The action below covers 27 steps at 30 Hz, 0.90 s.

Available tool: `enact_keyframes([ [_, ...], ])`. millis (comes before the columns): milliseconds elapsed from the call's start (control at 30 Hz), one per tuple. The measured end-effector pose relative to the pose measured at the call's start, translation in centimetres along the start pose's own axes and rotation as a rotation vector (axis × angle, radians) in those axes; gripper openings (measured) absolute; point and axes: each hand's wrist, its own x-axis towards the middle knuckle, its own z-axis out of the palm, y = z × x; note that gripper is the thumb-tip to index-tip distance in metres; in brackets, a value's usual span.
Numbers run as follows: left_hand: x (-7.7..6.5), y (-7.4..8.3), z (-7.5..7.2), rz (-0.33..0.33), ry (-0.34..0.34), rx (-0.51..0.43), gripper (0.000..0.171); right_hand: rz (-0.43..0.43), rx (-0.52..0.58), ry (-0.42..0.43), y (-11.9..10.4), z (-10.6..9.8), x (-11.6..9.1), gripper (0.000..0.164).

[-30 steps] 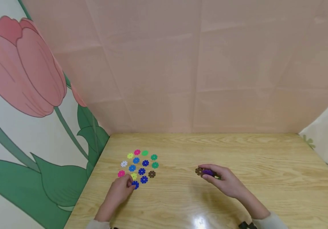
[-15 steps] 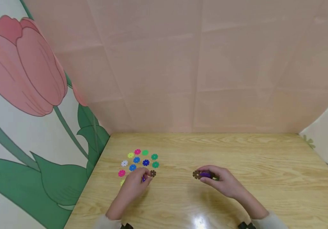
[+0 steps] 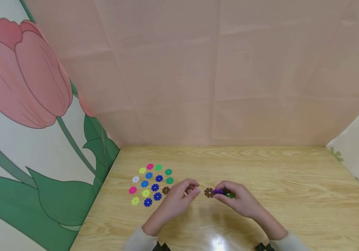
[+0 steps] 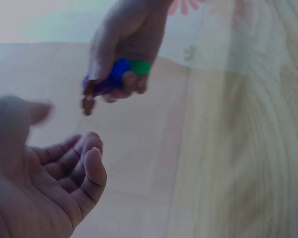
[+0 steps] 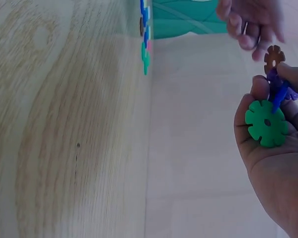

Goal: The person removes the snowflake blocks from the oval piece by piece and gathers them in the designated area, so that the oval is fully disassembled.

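My right hand [image 3: 240, 200] grips a chain of joined plastic snowflake discs above the table. A brown disc [image 3: 209, 192] sticks out at the chain's left end, beside a purple disc [image 3: 218, 192]. In the right wrist view a blue disc [image 5: 280, 97] follows, then a green disc [image 5: 267, 124] lying against the fingers. My left hand [image 3: 179, 198] hovers just left of the brown disc, apart from it. Its fingers are loosely bent, and the left wrist view shows its palm [image 4: 37, 193] with nothing in it.
Several loose snowflake discs lie flat on the left of the wooden table [image 3: 276, 167], among them a pink disc [image 3: 132, 190], a white disc [image 3: 135, 179] and a blue disc [image 3: 148, 202]. A pink cloth backdrop [image 3: 173, 87] rises along the table's far edge.
My left hand has moved right, from over the loose discs to near the brown disc. My right hand has shifted slightly left with the joined discs.
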Motion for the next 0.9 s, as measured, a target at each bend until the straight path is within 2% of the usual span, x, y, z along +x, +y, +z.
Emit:
enact_keyframes([
  [100, 0.6, 0.0, 0.8, -0.008, -0.032, -0.063, 0.041, -0.043, 0.002, 0.013, 0.0, 0.1, 0.2, 0.019],
  [233, 1.1, -0.1, 1.5, -0.005, -0.056, -0.136, 0.035, -0.094, 0.039, 0.023, -0.2, 0.3, 0.4, 0.024],
  [400, 1.5, 0.2, 2.3, -0.037, -0.064, -0.204, 0.03, -0.148, 0.053, 0.034, -0.5, 0.5, 0.7, 0.025],
  [667, 1.8, 0.6, 3.0, -0.1, -0.058, -0.27, 0.024, -0.163, 0.02, 0.059, -0.6, 0.8, 0.9, 0.024],
  [900, 2.1, 0.8, 3.3, -0.128, -0.059, -0.329, 0.022, -0.185, 0.005, 0.083, -0.4, 1.0, 0.8, 0.036],
])
